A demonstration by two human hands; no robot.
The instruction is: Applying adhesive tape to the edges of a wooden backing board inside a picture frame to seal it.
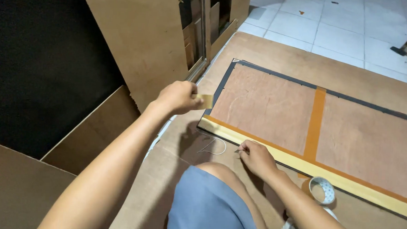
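Left hand: left hand (177, 96) is closing into a loose fist, thumb and fingers pinching a short tan tape strip (205, 101) and holding it raised just beside the frame's near left corner.
Right hand: right hand (256, 158) is curling, fingertips pressed together on something small and dark at the board, just below the frame's yellow edge; what it is pinching is too small to tell.
Frame: a long dark-edged frame (222, 86) is lying back-up on a plywood sheet (278, 51), its brown backing board (262, 105) showing.
Tape on frame: a yellow band (345, 180) is running along the near edge, an orange line beside it, and an orange cross strip (316, 123) is crossing the backing.
Roll: a tape roll (322, 190) is lying near the right forearm, partly covered by it.
Hard to see: a thin pale loop (216, 146) is lying on the sheet between the hands; its kind is unclear.
Cut off: the frame's right end is running out of view.
Around: plywood panels (138, 35) are leaning at left; white floor tiles (351, 29) are showing beyond.
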